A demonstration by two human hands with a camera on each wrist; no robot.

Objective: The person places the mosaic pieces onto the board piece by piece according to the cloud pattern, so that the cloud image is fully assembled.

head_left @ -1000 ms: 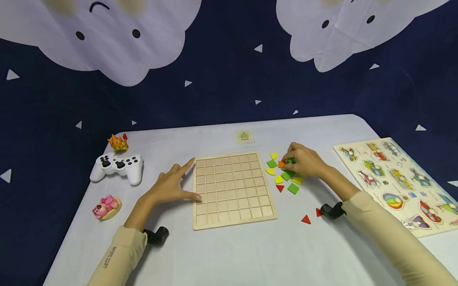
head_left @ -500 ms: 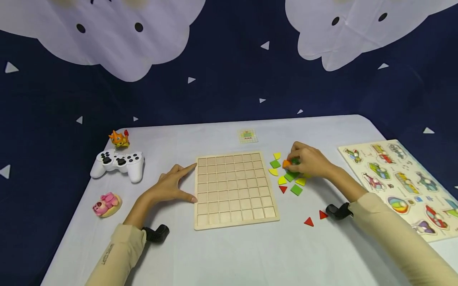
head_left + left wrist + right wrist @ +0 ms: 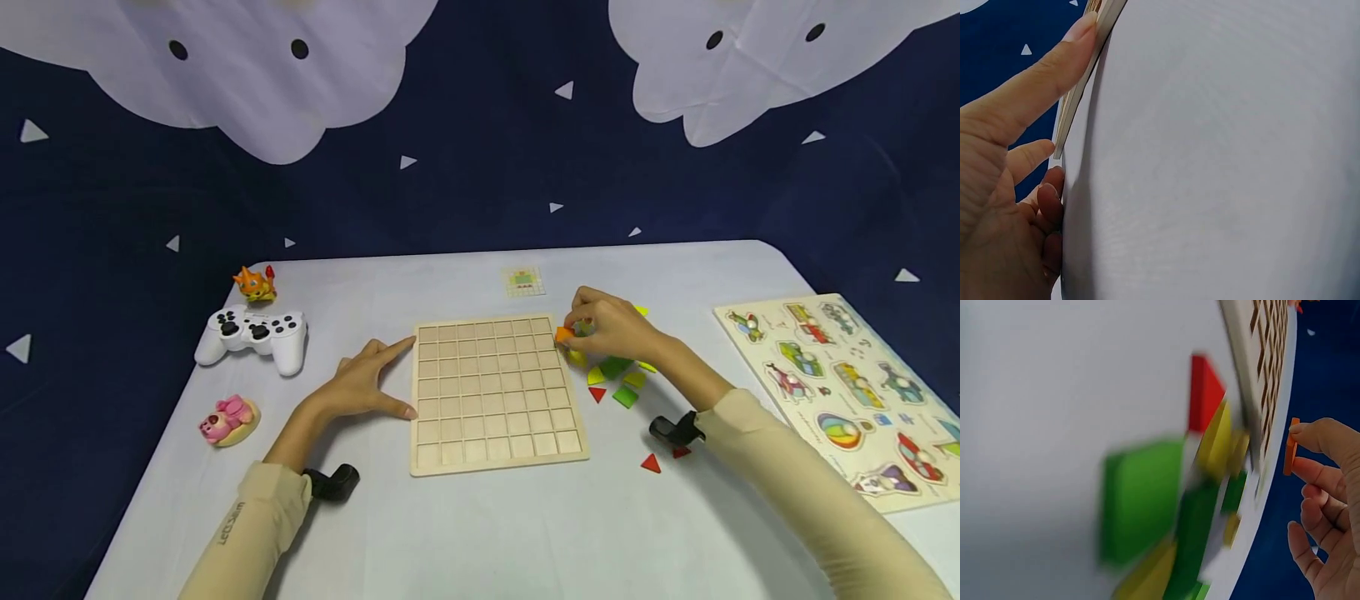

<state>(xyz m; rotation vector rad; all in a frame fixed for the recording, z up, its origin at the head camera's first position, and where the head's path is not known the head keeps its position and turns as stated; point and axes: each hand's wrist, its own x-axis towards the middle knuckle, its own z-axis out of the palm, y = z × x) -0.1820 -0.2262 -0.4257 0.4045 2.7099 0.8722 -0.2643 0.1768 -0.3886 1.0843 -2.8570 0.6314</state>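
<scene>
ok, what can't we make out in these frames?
- Small printed pattern card, head view: too small to read.
- Green and yellow flat tiles, right wrist view: motion-blurred; partly under the right hand in head view.
- Orange flat tile: edge-on, shape unclear.
- Wooden grid board, left wrist view: only an edge shows.

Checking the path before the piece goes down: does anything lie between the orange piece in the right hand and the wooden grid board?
Nothing visible does. The right hand pinches the orange piece just off the wooden grid board at its far right corner; the grid cells there look empty.
</scene>
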